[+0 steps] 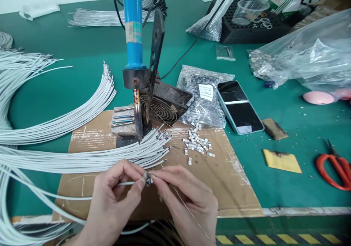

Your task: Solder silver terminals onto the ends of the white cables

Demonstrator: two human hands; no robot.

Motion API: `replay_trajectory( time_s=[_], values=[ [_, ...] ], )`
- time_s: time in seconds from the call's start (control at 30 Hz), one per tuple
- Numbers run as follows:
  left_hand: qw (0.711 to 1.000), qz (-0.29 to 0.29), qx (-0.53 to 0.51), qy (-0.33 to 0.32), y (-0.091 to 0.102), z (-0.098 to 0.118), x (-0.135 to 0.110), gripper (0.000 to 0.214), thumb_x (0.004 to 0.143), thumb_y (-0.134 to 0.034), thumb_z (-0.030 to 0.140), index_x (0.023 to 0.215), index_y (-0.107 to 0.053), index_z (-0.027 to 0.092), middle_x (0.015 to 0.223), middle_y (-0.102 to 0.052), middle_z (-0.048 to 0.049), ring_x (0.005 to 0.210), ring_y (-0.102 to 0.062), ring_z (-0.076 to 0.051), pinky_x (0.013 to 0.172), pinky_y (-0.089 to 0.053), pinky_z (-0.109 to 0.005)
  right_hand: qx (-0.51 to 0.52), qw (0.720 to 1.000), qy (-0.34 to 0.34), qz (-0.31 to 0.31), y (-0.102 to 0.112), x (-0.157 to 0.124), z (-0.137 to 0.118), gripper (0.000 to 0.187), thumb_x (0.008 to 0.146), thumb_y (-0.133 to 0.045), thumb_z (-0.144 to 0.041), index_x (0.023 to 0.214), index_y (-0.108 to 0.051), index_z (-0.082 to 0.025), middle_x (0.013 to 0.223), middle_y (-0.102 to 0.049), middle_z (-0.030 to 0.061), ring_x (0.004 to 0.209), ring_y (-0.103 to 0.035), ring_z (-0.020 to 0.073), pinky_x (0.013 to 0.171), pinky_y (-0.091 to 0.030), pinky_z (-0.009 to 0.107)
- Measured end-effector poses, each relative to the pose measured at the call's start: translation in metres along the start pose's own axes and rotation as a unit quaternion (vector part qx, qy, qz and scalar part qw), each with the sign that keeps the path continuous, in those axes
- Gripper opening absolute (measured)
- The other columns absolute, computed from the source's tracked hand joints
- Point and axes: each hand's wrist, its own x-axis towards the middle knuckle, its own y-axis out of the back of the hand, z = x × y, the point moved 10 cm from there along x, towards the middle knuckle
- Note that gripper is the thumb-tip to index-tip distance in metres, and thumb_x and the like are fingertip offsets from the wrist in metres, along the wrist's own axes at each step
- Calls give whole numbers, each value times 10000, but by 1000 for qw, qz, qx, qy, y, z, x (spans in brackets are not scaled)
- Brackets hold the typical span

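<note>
My left hand (117, 198) is closed, pinching a white cable (126, 183) close to its end between thumb and forefinger. The fingertips of my right hand (189, 202) meet it there, also in a pinch, at the cable's stripped tip (148, 182). A small white-and-blue bit shows at that tip; the fingers partly cover it. Through the right hand's fingers runs a thin silvery wire (182, 201), slanting down toward the wrist. Just above the hands lies a bundle of white cables (109, 160). A blue soldering iron (134, 30) stands upright over them, tip down.
Small white connectors (196, 142) lie scattered on the cardboard (227, 180). Behind the iron is a dark fan (161, 109). To the right are a bag of parts (189, 79), a phone (240, 107), a yellow sponge (282, 161) and red-handled scissors (333, 171). More cables (68, 120) curve at left.
</note>
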Motion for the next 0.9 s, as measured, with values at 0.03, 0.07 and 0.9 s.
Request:
replay_trajectory(
  time_s=[0.03, 0.07, 0.9],
  values=[
    [1000, -1, -2, 3, 0, -1, 0, 158, 751, -799, 192, 633, -693, 207, 746, -725, -6, 724, -689, -139, 667, -551, -164, 0, 1000, 5, 4, 0, 0, -1, 255, 876, -771, -116, 949, -884, -333, 793, -749, 6, 525, -592, 108, 586, -583, 237],
    [1000, -2, -3, 4, -1, -1, 1, 159, 747, -799, 187, 632, -691, 207, 745, -726, -4, 725, -688, -139, 671, -551, -165, -2, 1000, 10, 7, 1, 0, -1, 268, 877, -771, -111, 961, -882, -341, 799, -750, 0, 516, -588, 101, 591, -587, 234],
    [998, 21, 44, -36, 11, 5, 28, 136, 779, -768, 178, 685, -674, 205, 817, -746, -10, 770, -705, -136, 658, -513, -164, -94, 996, -12, -3, -2, 9, 1, 288, 1047, -527, -283, 764, -512, -233, 782, -580, -20, 688, -545, 129, 635, -439, 239]
  ],
)
